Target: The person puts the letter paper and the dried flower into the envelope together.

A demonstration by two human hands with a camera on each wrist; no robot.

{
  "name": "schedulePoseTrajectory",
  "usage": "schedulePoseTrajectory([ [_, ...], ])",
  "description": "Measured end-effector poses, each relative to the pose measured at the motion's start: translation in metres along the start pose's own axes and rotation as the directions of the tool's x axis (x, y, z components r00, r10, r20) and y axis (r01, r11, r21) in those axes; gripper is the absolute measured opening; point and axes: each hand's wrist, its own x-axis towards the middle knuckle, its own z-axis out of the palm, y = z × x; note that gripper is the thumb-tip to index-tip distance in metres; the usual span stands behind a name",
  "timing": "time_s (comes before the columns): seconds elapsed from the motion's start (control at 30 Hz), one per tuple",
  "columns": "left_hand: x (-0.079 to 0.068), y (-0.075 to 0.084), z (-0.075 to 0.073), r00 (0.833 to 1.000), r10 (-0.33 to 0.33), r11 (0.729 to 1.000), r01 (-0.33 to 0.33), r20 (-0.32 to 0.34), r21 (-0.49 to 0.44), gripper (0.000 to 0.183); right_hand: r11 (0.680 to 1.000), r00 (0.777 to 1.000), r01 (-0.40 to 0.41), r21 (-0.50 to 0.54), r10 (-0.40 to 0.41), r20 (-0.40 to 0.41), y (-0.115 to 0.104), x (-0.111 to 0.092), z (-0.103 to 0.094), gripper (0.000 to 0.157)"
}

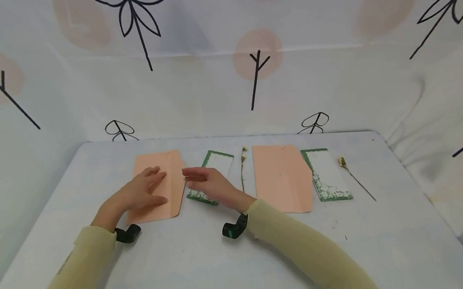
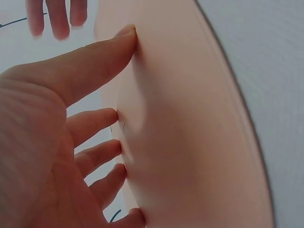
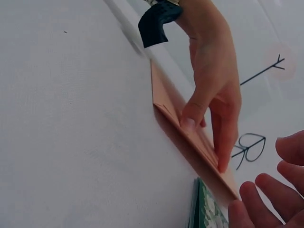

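My left hand point(image 1: 136, 192) reaches over the left peach envelope point(image 1: 171, 162), which lies flat at the table's left. In the left wrist view its thumb point(image 2: 102, 54) and fingertips press on the paper point(image 2: 190, 123), spread apart. My right hand point(image 1: 214, 184) hovers over a green-bordered card point(image 1: 222, 160), holding nothing, its fingertips right beside the envelope's right edge. That hand partly covers the card. The right wrist view has the left hand point(image 3: 216, 80) on the envelope point(image 3: 164, 85) and the right hand's fingers point(image 3: 270, 194) spread in the corner.
A dried flower stem point(image 1: 242, 167) lies right of the card. Farther right are a second peach envelope point(image 1: 279, 177), another green-bordered card point(image 1: 329, 172) and a dried flower point(image 1: 355, 176). Small crumbs point(image 1: 345, 237) dot the white table point(image 1: 186, 281). A patterned cloth point(image 1: 208, 81) stands behind.
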Motion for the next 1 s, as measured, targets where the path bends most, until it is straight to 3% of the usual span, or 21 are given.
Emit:
schedulePoseTrajectory([
  [0.3, 0.004, -0.003, 0.000, 1.000, 0.002, 1.000, -0.002, 0.011, 0.017, 0.083, 0.977, 0.999, -0.012, -0.211, 0.004, -0.038, 0.000, 0.011, 0.014, 0.041],
  [0.4, 0.004, -0.005, 0.000, 1.000, 0.012, 1.000, -0.012, 0.007, 0.014, 0.084, 0.947, 0.999, 0.011, -0.320, -0.023, -0.032, 0.000, 0.013, 0.018, 0.041],
  [0.5, 0.004, -0.007, 0.001, 1.000, 0.022, 1.000, -0.022, 0.005, 0.018, 0.085, 0.892, 0.998, 0.062, -0.447, -0.065, 0.007, -0.001, 0.014, 0.022, 0.042],
  [0.63, 0.004, -0.009, 0.002, 0.999, 0.038, 0.999, -0.038, 0.002, 0.022, 0.084, 0.782, 0.990, 0.140, -0.607, -0.098, 0.101, -0.004, 0.013, 0.027, 0.044],
  [0.87, 0.004, -0.009, 0.002, 0.999, 0.042, 0.999, -0.042, 0.003, 0.025, 0.084, 0.467, 0.975, 0.213, -0.858, -0.046, 0.216, -0.007, 0.015, 0.037, 0.050],
  [1.0, 0.003, -0.008, 0.002, 0.999, 0.033, 0.999, -0.033, 0.005, 0.010, 0.084, 0.347, 0.975, 0.209, -0.914, -0.005, 0.221, -0.005, 0.017, 0.040, 0.053],
])
